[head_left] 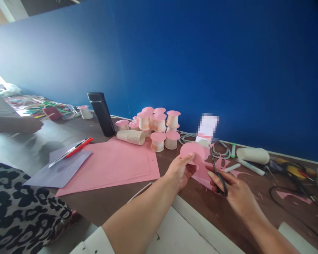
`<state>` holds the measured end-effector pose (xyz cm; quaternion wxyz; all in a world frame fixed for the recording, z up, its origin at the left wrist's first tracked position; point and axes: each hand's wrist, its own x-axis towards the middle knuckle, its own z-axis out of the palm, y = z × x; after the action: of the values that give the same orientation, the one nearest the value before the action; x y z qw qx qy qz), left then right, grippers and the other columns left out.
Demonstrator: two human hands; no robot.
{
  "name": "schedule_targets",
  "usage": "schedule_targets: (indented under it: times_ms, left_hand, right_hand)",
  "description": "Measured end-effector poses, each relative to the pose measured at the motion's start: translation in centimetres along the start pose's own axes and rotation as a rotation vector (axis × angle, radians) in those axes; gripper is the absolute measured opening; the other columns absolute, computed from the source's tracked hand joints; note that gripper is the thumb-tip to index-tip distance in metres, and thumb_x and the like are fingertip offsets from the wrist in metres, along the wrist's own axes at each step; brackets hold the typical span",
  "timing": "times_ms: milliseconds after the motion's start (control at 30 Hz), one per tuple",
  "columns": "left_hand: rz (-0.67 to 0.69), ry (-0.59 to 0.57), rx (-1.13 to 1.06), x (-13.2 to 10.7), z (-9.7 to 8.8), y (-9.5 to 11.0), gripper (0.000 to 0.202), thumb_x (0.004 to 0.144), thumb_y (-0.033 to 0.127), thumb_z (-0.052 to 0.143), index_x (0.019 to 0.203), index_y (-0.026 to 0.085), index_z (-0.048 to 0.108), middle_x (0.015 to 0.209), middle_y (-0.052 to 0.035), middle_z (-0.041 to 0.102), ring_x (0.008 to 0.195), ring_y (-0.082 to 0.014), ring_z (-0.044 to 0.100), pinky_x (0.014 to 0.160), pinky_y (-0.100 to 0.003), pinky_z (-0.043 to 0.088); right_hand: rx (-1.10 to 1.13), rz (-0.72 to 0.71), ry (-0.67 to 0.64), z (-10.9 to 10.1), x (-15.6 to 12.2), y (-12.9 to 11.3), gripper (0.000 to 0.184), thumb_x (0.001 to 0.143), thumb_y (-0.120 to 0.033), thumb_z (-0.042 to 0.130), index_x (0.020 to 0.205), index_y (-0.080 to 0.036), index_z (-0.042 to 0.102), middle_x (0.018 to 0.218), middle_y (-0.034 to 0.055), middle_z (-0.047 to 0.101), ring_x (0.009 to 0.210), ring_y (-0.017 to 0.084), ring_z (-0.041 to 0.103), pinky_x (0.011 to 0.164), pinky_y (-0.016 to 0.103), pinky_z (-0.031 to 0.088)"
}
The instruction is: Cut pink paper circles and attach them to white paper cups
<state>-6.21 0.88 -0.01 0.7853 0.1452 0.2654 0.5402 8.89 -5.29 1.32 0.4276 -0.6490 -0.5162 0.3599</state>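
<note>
The pink disc (192, 152) looks like thin, matt paper, smooth across its face, and the pink sheets (122, 164) share that dull, even finish. On the scissors (213, 165) I see grey metal blades and dark, smooth handles, seemingly plastic. The cutter (73, 151) pairs metal with smooth red plastic. Those nested cups (128, 137) seem plain matt paper; the black flask (102, 118) is smooth, the blue wall (201, 63) softly shiny, the patterned fabric (16, 204) matt cloth

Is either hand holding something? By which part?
The left hand pinches a pink paper circle by its lower part; the right hand holds scissors by the handles.
</note>
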Motion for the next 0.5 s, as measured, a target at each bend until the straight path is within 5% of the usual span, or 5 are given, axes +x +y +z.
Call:
schedule_targets:
  times_ms: [500]
  left_hand:
    - [0.005,0.002,-0.006,0.17,-0.01,0.01,0.037,0.054,0.024,0.089,0.078,0.013,0.062,0.071,0.0002,0.062,0.059,-0.0069,0.053,0.055,-0.019,0.042]
  right_hand:
    - [0.0,-0.008,-0.106,0.03,-0.02,0.38,0.053,0.068,-0.046,0.074,0.112,-0.016,0.075,0.055,-0.0024,0.062,0.056,0.016,0.057,0.055,0.026,0.045]
